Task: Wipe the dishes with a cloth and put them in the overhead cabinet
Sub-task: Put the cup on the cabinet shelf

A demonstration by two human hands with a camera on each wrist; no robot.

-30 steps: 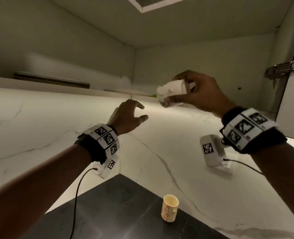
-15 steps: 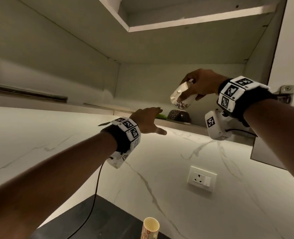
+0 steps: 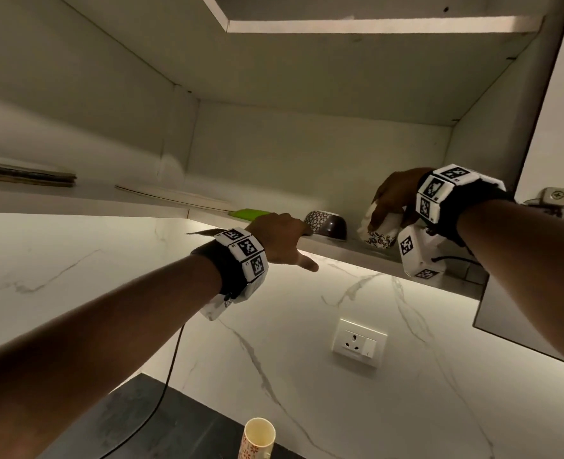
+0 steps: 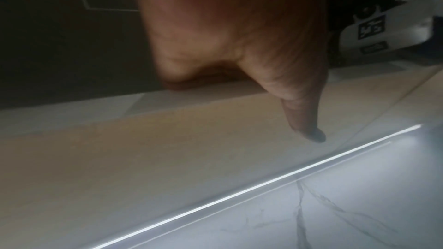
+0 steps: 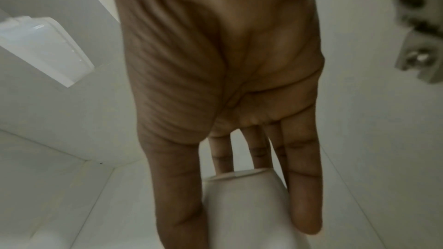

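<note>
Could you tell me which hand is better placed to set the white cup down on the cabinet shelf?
Right. The right hand already grips the cup just over the shelf, beside the dark bowl. The left hand holds nothing and only rests its fingers on the shelf edge.

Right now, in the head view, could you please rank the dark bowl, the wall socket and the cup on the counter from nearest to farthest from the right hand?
1. Dark bowl, on the cabinet shelf, left of the right hand.
2. Wall socket, below on the marble wall.
3. Cup on the counter, at the bottom.

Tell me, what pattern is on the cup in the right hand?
White cup with a dark floral print; head view.
</note>
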